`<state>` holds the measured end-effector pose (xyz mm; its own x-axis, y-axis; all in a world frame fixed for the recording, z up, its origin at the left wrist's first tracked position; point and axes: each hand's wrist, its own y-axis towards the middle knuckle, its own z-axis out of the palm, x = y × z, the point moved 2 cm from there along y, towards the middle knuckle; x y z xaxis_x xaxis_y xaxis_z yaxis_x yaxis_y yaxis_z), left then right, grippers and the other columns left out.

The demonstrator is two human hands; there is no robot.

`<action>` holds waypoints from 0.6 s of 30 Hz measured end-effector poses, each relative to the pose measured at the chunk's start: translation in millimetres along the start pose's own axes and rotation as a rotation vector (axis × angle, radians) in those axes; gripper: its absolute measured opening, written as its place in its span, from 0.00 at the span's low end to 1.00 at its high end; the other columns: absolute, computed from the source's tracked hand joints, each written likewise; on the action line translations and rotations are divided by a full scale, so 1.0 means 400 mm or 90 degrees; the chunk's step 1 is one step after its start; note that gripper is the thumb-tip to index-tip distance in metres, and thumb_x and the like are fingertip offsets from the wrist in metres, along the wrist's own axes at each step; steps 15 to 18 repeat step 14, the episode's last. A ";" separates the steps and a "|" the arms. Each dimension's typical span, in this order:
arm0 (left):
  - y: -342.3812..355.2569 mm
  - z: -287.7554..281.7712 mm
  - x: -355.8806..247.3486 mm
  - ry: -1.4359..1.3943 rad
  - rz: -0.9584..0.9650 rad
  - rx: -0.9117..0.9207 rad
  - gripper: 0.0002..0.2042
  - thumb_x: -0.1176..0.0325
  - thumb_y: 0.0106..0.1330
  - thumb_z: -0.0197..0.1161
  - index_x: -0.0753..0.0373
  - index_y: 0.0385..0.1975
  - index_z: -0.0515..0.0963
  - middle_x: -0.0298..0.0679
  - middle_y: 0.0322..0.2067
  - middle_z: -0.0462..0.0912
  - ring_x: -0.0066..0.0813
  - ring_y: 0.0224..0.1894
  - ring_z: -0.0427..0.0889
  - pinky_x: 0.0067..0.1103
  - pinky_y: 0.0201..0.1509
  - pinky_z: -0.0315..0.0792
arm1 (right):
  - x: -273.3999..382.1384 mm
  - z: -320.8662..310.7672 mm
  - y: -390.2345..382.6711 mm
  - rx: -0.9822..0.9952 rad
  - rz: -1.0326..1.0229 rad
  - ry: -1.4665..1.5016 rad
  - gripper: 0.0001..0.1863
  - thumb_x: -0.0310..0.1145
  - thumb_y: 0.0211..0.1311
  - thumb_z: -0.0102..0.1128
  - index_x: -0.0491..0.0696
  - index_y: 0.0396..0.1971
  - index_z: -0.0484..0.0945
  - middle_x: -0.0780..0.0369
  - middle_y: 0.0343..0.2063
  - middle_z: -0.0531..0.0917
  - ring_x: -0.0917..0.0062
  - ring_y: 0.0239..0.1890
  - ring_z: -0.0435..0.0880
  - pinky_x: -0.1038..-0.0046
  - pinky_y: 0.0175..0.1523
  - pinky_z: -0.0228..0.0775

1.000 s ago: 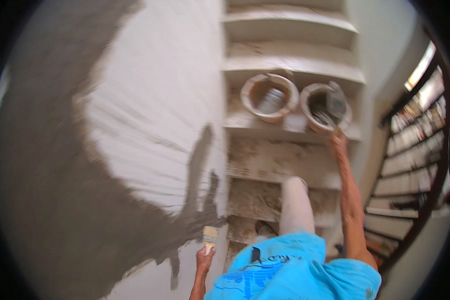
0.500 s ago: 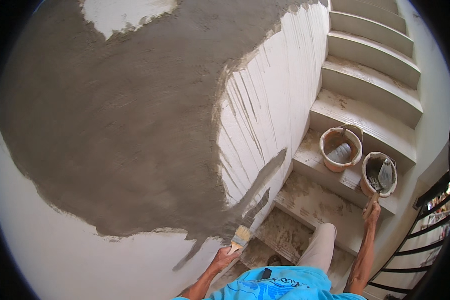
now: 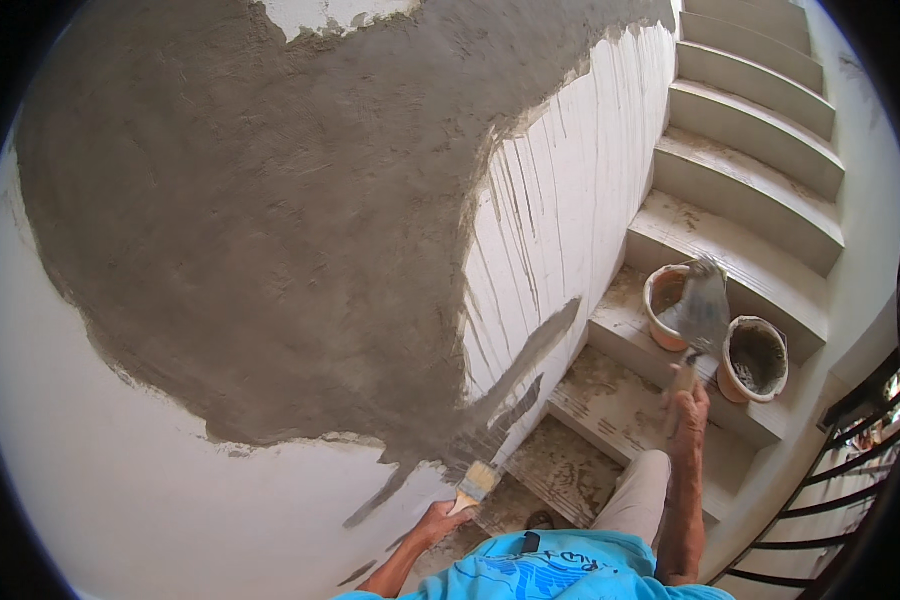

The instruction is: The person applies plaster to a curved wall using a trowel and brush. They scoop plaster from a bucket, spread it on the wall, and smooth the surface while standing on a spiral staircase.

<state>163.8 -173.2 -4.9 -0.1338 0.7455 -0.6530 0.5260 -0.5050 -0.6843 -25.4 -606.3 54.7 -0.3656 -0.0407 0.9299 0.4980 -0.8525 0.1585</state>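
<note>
My left hand [image 3: 438,521] is closed round the handle of a wide paintbrush [image 3: 477,483], its pale bristles pointing up near the wall's lower edge. In my right hand [image 3: 689,408] is a trowel [image 3: 704,310], raised by its wooden handle and blurred by motion. The trowel's blade carries grey mortar and partly hides a bucket [image 3: 662,300]. Just right of it stands another bucket [image 3: 753,358], with wet grey mortar inside. On the left, the wall [image 3: 300,230] wears a broad coat of grey mortar, with white paint bare along its border.
Stained steps [image 3: 740,165] climb toward the upper right, and both buckets stand on one of them. A black metal railing [image 3: 820,500] curves along the lower right. Grey drips streak the white wall strip [image 3: 545,210] beside the stairs.
My right hand has lifted the trowel out of the right bucket and swung it left, in front of the left bucket. The brush stays low in my left hand. The view has shifted slightly.
</note>
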 end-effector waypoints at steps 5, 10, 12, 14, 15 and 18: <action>-0.128 -0.004 0.083 0.036 -0.048 -0.037 0.20 0.55 0.64 0.65 0.62 0.50 0.80 0.33 0.36 0.83 0.21 0.38 0.76 0.22 0.44 0.70 | 0.156 0.268 0.012 0.149 0.053 0.093 0.46 0.59 0.50 0.65 0.41 0.61 0.68 0.65 0.27 0.75 0.85 0.26 0.74 0.81 0.27 0.69; -0.181 0.007 0.179 -0.004 -0.093 -0.061 0.20 0.56 0.64 0.65 0.62 0.51 0.79 0.34 0.37 0.82 0.23 0.39 0.76 0.23 0.44 0.71 | 0.226 0.405 0.028 0.228 0.018 0.122 0.38 0.47 0.53 0.61 0.39 0.60 0.68 0.64 0.27 0.75 0.83 0.24 0.75 0.79 0.25 0.69; -0.190 0.012 0.180 -0.013 -0.096 -0.073 0.20 0.57 0.64 0.65 0.61 0.51 0.78 0.35 0.37 0.82 0.23 0.39 0.77 0.24 0.44 0.72 | 0.248 0.441 0.040 0.242 0.011 0.115 0.34 0.39 0.53 0.58 0.38 0.60 0.68 0.64 0.26 0.75 0.83 0.22 0.75 0.78 0.23 0.69; -0.180 0.018 0.166 -0.020 -0.089 -0.082 0.20 0.57 0.64 0.64 0.61 0.52 0.78 0.35 0.37 0.82 0.24 0.39 0.77 0.24 0.44 0.72 | 0.255 0.470 0.056 0.237 0.004 0.089 0.32 0.34 0.52 0.57 0.37 0.59 0.69 0.64 0.25 0.75 0.83 0.20 0.75 0.78 0.21 0.68; -0.180 0.018 0.166 -0.020 -0.089 -0.082 0.20 0.57 0.64 0.64 0.61 0.52 0.78 0.35 0.37 0.82 0.24 0.39 0.77 0.24 0.44 0.72 | 0.255 0.470 0.056 0.237 0.004 0.089 0.32 0.34 0.52 0.57 0.37 0.59 0.69 0.64 0.25 0.75 0.83 0.20 0.75 0.78 0.21 0.68; -0.180 0.018 0.166 -0.020 -0.089 -0.082 0.20 0.57 0.64 0.64 0.61 0.52 0.78 0.35 0.37 0.82 0.24 0.39 0.77 0.24 0.44 0.72 | 0.255 0.470 0.056 0.237 0.004 0.089 0.32 0.34 0.52 0.57 0.37 0.59 0.69 0.64 0.25 0.75 0.83 0.20 0.75 0.78 0.21 0.68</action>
